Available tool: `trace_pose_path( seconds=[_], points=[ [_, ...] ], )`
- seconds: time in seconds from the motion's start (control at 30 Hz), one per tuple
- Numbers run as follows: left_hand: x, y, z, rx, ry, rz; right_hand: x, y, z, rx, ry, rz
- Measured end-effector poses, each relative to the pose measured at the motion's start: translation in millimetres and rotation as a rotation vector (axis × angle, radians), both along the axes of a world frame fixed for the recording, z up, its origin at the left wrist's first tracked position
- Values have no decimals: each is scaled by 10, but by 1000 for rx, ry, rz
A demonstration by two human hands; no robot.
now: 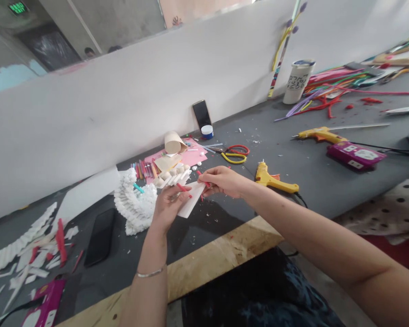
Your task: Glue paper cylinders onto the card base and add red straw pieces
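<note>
Over the dark table, my left hand point(169, 206) is closed on a flat white piece point(190, 203) that looks like folded paper or foam. At its upper right corner, my right hand point(223, 182) pinches with thumb and fingers; whether a smaller bit is between them is hidden. Red shows at the fingertips of both hands, and I cannot tell if it is nails or small red bits. Left of my hands lies a curved, ruffled white form point(136, 213) with a turquoise stick point(138, 188) on it. Just beyond are pale rounded pieces on white strips point(173, 176).
A yellow glue gun point(274, 180) lies beside my right forearm, another yellow glue gun point(322, 134) farther right. Scissors point(233, 153), a propped phone point(202, 114) and a cardboard roll point(173, 143) are at the back. A black phone point(100, 237) and white scraps point(37, 261) lie left. Purple power strips point(356, 155) have cords.
</note>
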State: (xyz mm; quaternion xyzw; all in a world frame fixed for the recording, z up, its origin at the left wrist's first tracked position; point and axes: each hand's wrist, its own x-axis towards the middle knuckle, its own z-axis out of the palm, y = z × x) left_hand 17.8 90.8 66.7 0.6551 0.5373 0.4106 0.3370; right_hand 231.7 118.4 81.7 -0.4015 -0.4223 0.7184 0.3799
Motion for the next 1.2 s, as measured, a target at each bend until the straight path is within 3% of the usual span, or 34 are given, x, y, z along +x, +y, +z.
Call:
trace_pose_path(
  seconds=[0.47, 1.2],
  points=[
    [25, -25, 43, -81, -13, -23, 20, -20, -44, 7, -20, 6],
    [54, 23, 18, 35, 117, 33, 46, -13, -119, 10, 28, -31]
  ],
)
